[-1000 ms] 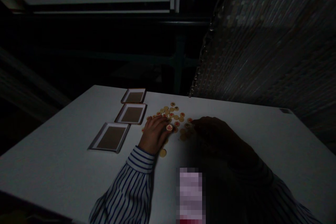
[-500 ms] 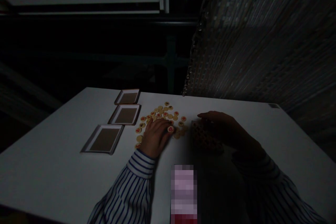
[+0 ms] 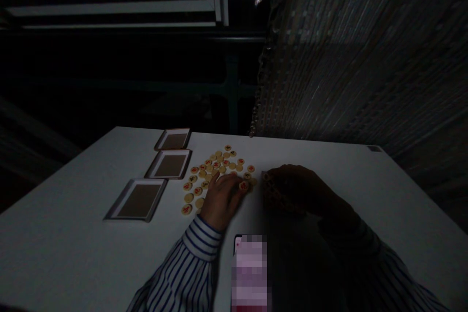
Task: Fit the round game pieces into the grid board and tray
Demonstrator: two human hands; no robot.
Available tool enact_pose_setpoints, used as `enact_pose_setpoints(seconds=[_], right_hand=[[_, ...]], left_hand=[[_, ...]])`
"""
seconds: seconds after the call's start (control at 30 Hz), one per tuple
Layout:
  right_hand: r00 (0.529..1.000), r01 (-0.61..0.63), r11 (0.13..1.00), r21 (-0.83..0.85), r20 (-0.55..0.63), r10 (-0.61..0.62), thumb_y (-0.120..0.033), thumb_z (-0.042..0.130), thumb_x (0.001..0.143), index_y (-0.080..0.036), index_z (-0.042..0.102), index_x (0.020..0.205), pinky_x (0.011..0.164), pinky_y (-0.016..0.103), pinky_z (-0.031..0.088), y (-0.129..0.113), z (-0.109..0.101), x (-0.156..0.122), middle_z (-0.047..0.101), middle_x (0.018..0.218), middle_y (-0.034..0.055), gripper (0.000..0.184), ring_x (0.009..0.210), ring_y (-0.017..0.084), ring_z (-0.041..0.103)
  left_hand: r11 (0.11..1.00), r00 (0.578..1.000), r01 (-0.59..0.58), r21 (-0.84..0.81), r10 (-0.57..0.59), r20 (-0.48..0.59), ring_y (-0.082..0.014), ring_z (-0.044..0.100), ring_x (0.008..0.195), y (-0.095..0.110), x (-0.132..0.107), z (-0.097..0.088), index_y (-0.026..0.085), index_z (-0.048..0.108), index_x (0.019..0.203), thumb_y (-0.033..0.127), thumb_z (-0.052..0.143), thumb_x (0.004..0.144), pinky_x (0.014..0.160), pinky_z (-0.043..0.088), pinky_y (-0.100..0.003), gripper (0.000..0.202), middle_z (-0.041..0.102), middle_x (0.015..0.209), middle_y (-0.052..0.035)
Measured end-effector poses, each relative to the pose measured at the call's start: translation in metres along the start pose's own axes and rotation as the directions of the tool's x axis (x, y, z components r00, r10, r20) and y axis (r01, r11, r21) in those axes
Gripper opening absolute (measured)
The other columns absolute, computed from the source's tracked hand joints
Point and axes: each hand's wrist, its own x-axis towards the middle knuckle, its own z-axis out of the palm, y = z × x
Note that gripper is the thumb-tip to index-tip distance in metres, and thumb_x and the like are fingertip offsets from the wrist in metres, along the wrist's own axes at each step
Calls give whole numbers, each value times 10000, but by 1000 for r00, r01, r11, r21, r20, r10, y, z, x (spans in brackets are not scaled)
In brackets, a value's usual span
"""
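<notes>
Red-inscribed disc (image 3: 243, 185), pinched by left hand (image 3: 222, 200)

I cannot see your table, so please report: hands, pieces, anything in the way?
Left hand pinches one piece. Right hand at dark box, grip hidden in shadow. Other pieces loose on table. Phone between sleeves.

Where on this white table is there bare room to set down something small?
Bare table shows left of the nearest tray and between that tray and the left sleeve; also between the right hand and the far edge. The middle is crowded: round pieces lie beyond and beside the left hand. Right of the phone is too dark.
</notes>
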Motion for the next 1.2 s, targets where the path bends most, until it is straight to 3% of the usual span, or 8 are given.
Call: enact_pose_setpoints(seconds=[0.1,0.23,0.4,0.5,0.63,0.73,1.2], right_hand=[[998,-4,1000,-22,61,5,-195,455,781,-183,588,1026,732,325,464,-2,0,1,656,936,70,279,823,187,606],[996,13,999,-41,88,-9,-202,457,778,-178,592,1023,713,330,466,-4,-1,1,653,945,80,281,811,190,607],[996,23,999,-33,91,-20,-257,522,738,-182,566,1068,698,327,455,-1,5,-2,644,955,82,341,814,196,597],[994,35,999,-3,107,-34,-279,497,771,-181,554,1078,708,316,440,0,13,-3,637,961,84,328,829,183,589],[988,48,999,8,149,-48,-294,499,785,-182,567,1044,713,301,422,-5,22,0,630,963,85,290,849,180,580],[985,57,998,38,163,-62,-252,479,801,-181,585,983,662,268,416,-11,22,2,637,881,64,223,771,158,578],[982,47,995,91,177,-62,-190,456,816,-160,596,900,649,242,405,-15,27,2,631,821,61,166,725,139,564]], left_hand=[[996,998,46,-82,-49,-32,-180,547,940,5,1,5,210,547,965,273,480,813,975,287,-458,177,628,951,-32],[958,986,139,-252,-158,-54,-178,563,864,11,3,10,196,561,919,312,513,791,817,428,-374,179,622,889,-45],[861,958,230,-453,-282,-49,-130,554,746,20,7,14,180,573,838,326,560,756,718,438,-280,168,600,776,-12],[770,934,282,-573,-356,-19,-107,533,698,24,9,17,165,575,802,312,599,723,678,429,-245,169,585,746,-6],[587,893,376,-717,-437,110,-83,514,610,26,8,22,155,568,807,302,626,696,561,403,-195,194,582,674,9],[494,873,396,-774,-463,151,-82,531,616,25,7,25,151,570,791,286,651,670,558,401,-186,199,603,678,5],[437,869,392,-810,-464,170,-127,601,710,25,6,36,145,604,761,292,653,668,651,454,-229,181,661,754,-35]])
